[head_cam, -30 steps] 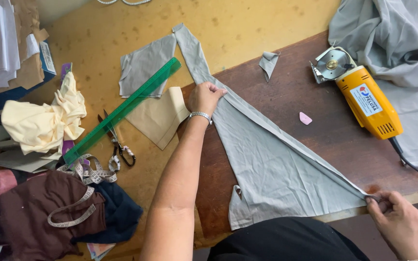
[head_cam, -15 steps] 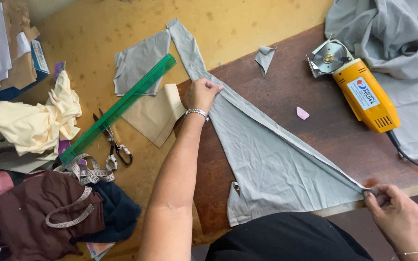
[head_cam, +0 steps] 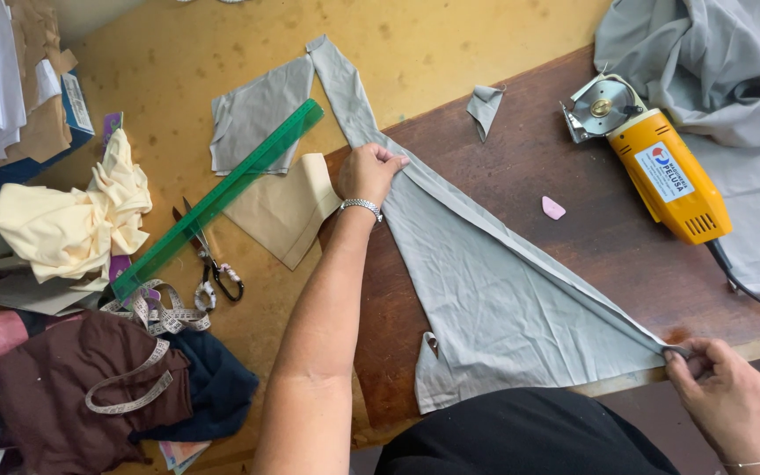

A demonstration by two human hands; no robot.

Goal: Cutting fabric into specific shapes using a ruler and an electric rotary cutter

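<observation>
The grey cloth (head_cam: 494, 299) is pinched at both ends, seemingly taut, by the left hand (head_cam: 369, 171) and right hand (head_cam: 727, 400) on the table (head_cam: 521, 158).

Cutter label (head_cam: 664, 172): white rectangle, red-blue mark, on yellow body.
Box (head_cam: 70, 110): blue, far left, white label.

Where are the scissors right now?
In the head view, the scissors lie at centre-left on the yellow surface, just right of the green ruler, above the tape measure, left of the left hand.
</observation>
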